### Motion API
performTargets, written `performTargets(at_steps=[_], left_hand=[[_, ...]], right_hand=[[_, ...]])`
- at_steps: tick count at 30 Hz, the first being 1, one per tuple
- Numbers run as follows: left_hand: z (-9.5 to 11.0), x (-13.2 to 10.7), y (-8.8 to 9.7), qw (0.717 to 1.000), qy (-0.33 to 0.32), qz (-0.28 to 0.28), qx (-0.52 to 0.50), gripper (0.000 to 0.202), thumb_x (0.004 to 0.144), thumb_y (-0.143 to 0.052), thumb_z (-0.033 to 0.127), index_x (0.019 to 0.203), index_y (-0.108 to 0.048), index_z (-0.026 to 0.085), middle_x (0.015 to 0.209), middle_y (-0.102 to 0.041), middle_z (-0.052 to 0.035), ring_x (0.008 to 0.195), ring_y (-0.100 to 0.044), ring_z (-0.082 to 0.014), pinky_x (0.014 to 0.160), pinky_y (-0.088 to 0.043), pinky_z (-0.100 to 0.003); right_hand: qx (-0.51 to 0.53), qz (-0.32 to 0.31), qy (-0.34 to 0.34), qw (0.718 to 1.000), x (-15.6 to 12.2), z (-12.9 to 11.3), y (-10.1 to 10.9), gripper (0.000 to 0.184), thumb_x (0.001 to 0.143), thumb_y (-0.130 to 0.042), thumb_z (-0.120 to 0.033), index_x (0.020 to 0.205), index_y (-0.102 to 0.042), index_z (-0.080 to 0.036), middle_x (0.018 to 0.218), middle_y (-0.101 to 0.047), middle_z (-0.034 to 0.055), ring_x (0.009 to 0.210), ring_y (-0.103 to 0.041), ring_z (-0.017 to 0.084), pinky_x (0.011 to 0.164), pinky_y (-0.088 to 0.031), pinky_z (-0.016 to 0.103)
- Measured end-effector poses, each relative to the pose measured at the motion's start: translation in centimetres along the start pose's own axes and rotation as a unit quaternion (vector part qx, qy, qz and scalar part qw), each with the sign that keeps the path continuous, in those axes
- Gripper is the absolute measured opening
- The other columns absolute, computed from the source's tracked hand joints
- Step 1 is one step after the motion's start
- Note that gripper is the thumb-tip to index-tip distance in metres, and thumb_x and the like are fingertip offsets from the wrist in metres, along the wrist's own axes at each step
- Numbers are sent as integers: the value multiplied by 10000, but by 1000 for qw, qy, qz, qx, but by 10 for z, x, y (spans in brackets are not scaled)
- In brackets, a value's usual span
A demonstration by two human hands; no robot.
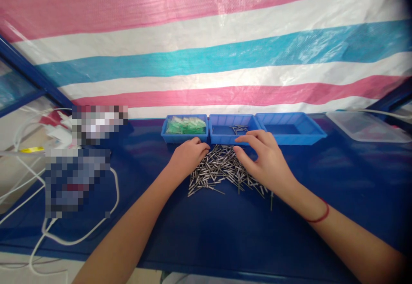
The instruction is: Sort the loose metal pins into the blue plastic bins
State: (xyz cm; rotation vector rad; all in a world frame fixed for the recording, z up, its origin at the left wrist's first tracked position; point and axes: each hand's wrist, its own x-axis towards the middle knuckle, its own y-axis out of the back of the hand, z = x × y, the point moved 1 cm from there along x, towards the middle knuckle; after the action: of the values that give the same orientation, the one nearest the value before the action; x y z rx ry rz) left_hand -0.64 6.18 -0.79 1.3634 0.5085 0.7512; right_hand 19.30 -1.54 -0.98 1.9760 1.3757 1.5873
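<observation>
A pile of small metal pins (222, 170) lies on the dark blue table (225, 232) in front of three blue trays. My left hand (188, 157) rests at the pile's left edge with its fingers curled under, and what they hold is hidden. My right hand (265, 159) hovers over the pile's right side, fingers spread and bent down onto the pins. The left tray (185, 128) holds green plastic pieces. A few pins lie in the middle tray (233, 129). Nothing shows inside the right tray (289, 128).
A clear plastic lid (367, 126) lies at the far right of the table. White cables (80, 237) loop over the table's left side near blurred items. A pink, white and blue striped sheet (206, 39) hangs behind the trays.
</observation>
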Motion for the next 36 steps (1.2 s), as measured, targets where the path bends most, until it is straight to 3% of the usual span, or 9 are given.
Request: performTargets(at_steps=[4, 10, 18, 22, 30, 36], left_hand=[[-1, -2, 2, 999, 2, -6, -36, 200, 916, -498, 255, 983, -680, 206, 964, -593, -53, 884, -598, -175, 832, -482, -288], [-2, -2, 3, 997, -52, -16, -63, 140, 889, -516, 167, 885, -656, 177, 933, -630, -46, 877, -598, -171, 843, -474, -286], [-4, -3, 2, 994, -66, -25, -81, 247, 886, -491, 153, 1052, -674, 157, 991, -655, -83, 910, -634, -195, 844, -493, -295], [-4, -5, 4, 996, -62, -40, -60, 251, 893, -464, 158, 1009, -687, 159, 976, -639, -81, 897, -634, -190, 834, -492, -286], [-2, -5, 4, 995, -88, -27, -46, 135, 803, -531, 124, 881, -636, 160, 904, -632, -55, 854, -596, -189, 789, -470, -286], [1, -14, 22, 993, -66, 17, -101, 86, 773, -534, 128, 821, -593, 167, 800, -621, -21, 754, -569, -163, 721, -440, -275]], right_hand=[[19, -16, 12, 1000, -4, -3, -2, 188, 850, -555, -277, 991, -644, -188, 968, -583, 115, 988, -550, 273, 880, -444, 443], [31, -30, 19, 999, -6, -5, -7, 178, 846, -550, -268, 974, -650, -195, 978, -590, 115, 961, -561, 271, 854, -456, 443], [41, -40, 17, 998, -8, -6, -9, 152, 854, -541, -255, 948, -640, -189, 989, -593, 113, 972, -557, 262, 878, -450, 428], [46, -46, 20, 998, -9, -6, -11, 150, 849, -547, -251, 951, -641, -194, 1001, -596, 111, 977, -558, 262, 881, -450, 433], [50, -62, 18, 997, -9, -9, -10, 139, 854, -548, -242, 944, -643, -193, 1006, -600, 108, 952, -554, 249, 882, -450, 418], [68, -85, 3, 994, -9, -9, -12, 140, 862, -550, -258, 923, -649, -180, 948, -650, 94, 915, -563, 243, 843, -452, 406]])
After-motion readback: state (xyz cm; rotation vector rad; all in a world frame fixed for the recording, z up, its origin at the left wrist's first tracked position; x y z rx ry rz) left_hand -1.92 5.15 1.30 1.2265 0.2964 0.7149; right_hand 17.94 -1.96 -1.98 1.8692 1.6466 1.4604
